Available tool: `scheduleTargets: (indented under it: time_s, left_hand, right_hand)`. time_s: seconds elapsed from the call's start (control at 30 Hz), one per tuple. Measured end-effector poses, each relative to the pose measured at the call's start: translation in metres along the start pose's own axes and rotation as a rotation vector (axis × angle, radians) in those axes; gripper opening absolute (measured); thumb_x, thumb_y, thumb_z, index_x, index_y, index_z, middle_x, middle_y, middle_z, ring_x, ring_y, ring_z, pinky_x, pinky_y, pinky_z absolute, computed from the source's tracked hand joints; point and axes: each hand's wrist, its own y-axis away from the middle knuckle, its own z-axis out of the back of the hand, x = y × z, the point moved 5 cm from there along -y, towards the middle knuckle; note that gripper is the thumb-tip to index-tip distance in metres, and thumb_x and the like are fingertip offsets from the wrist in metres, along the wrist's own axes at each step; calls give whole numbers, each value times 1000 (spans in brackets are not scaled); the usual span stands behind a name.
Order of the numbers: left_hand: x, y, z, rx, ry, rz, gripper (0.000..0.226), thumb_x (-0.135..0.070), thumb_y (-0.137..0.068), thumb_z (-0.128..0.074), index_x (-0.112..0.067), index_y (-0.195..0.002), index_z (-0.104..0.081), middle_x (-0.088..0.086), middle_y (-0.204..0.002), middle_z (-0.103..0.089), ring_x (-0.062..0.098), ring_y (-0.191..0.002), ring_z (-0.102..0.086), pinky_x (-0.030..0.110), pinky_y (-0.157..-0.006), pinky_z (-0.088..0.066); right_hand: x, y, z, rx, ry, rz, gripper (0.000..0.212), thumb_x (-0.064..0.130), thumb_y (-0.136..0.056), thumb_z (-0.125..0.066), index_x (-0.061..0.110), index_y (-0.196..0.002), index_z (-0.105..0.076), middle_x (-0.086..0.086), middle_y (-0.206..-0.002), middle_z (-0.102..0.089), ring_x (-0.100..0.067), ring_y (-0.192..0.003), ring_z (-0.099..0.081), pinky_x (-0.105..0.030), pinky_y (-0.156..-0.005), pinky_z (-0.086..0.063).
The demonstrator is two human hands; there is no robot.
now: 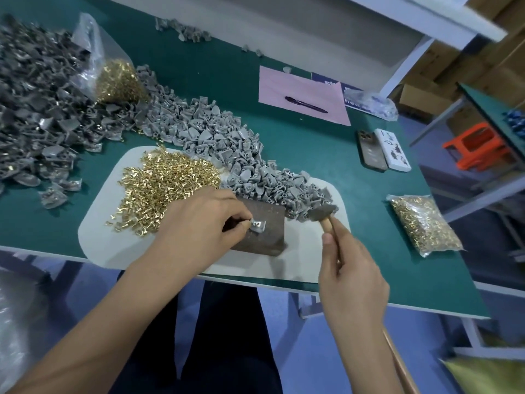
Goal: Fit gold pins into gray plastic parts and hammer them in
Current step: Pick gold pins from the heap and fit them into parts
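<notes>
My left hand [199, 223] pinches the gray part [258, 225] on the metal block [261, 237]; my right hand [352, 274] grips the hammer [322, 213] (blurred), its head at the part's three o'clock, nearest.

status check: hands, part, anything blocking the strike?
Left hand pinches gray part on the metal block. Right hand grips hammer, head beside the part. Left fingertips close to strike zone.
</notes>
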Motion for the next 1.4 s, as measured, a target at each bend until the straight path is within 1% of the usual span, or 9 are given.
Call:
scheduleTargets:
  time_s: [0.2,0.37,0.53,0.67,0.8,0.97,1.07,1.17,1.4]
  left_hand:
    - [0,3,-1,-13,35,11,2,-38,-85,-70,-39,-86,-72,-21,-86,-60,4,-89,-53,23,-55,-36]
    - [-2,22,4,-104,209,39,5,-29,-84,-72,-33,-86,-70,-19,-87,-60,2,-85,-55,24,-60,-45]
    - [5,37,10,-85,264,41,7,-25,-85,-72,-31,-86,-69,-18,-87,-58,3,-85,-54,27,-64,-47]
    - [21,48,22,-87,244,52,6,-25,-84,-71,-30,-88,-71,-18,-87,-58,4,-85,-54,31,-62,-50]
    - [51,63,36,-125,190,169,13,-24,-80,-75,-33,-89,-72,-17,-89,-62,4,-88,-56,33,-64,-52]
    - [88,82,55,-196,147,303,15,-32,-79,-71,-39,-92,-70,-22,-92,-62,-4,-88,-54,14,-63,-40]
    - [113,96,63,-279,113,434,9,-35,-82,-70,-39,-90,-68,-20,-90,-61,-1,-88,-57,23,-63,-47]
    - [144,111,71,-363,99,597,7,-36,-85,-70,-39,-88,-63,-23,-93,-61,-4,-87,-54,15,-63,-40]
    - [176,122,76,-307,9,711,6,-40,-88,-67,-38,-86,-61,-17,-86,-57,3,-82,-54,28,-60,-41]
  right_hand:
    - [-22,16,-18,78,117,-108,36,26,-99,-57,37,-133,-64,1,-105,-50,-30,-90,-58,-35,-60,-40]
    - [-17,11,-18,34,208,-36,27,23,-93,-71,27,-119,-75,-4,-98,-61,-32,-98,-50,-44,-83,-38]
    - [42,10,-25,17,-267,316,18,25,-95,-70,22,-112,-74,10,-99,-65,-18,-96,-58,-40,-87,-48]
    - [92,12,-45,146,-335,485,13,28,-93,-73,27,-106,-76,14,-97,-66,-18,-95,-58,-42,-82,-47]
    - [125,13,-66,240,-343,555,9,25,-91,-77,28,-99,-78,16,-95,-66,-16,-94,-57,-45,-79,-45]
    - [166,19,-92,338,-369,591,9,30,-93,-74,31,-101,-76,20,-98,-65,-13,-98,-55,-41,-85,-43]
    - [186,23,-105,341,-349,631,13,32,-94,-71,33,-107,-75,19,-102,-66,-14,-100,-55,-40,-87,-43]
    - [196,22,-115,333,-317,651,13,27,-93,-72,30,-106,-75,15,-100,-67,-16,-98,-56,-41,-87,-45]
    - [221,31,-139,381,-251,697,7,29,-88,-77,27,-95,-78,12,-89,-65,-17,-89,-51,-41,-80,-45]
